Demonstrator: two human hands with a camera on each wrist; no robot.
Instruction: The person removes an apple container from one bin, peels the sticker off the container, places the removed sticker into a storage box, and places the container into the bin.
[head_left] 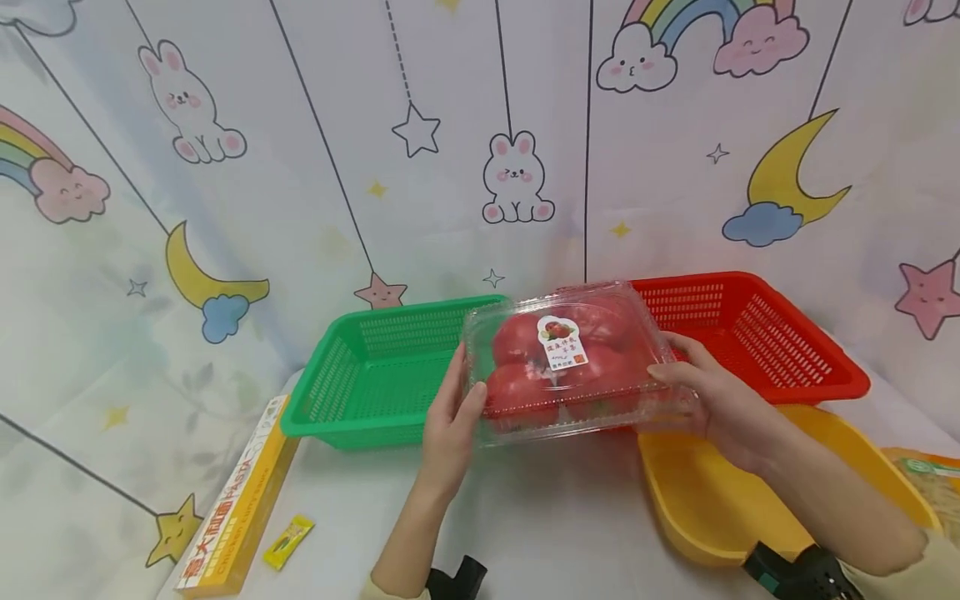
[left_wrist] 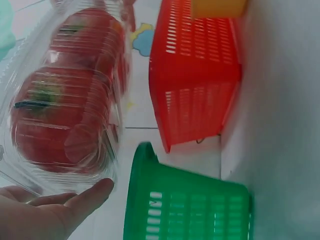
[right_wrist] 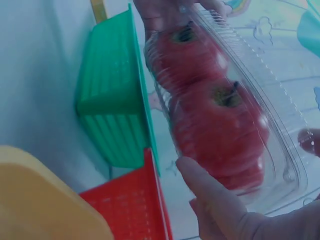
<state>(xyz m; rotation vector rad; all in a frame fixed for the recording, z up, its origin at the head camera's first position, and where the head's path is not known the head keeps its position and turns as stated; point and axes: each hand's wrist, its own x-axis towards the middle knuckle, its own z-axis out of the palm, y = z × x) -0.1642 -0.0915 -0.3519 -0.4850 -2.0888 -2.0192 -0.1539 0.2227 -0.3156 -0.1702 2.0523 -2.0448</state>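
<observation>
A clear plastic box of red apples [head_left: 525, 392] is held up between both hands, above the table and in front of the baskets. On its lid sits a white printed label [head_left: 564, 343]. My left hand [head_left: 448, 437] grips the box's left end, thumb on the near side; in the left wrist view its fingers [left_wrist: 92, 200] lie along the underside. The right end is gripped by my right hand [head_left: 712, 404], with the thumb on top. In the right wrist view a finger [right_wrist: 205, 185] reaches along the bottom of the box. The lid looks closed, and stems show on the apples.
Behind the box stand a green basket [head_left: 345, 421] at left and a red basket [head_left: 795, 379] at right. A yellow basin [head_left: 720, 500] sits below my right forearm. At left lie a long pasta box [head_left: 240, 500] and a small yellow packet [head_left: 288, 542]. Another package [head_left: 933, 479] lies far right.
</observation>
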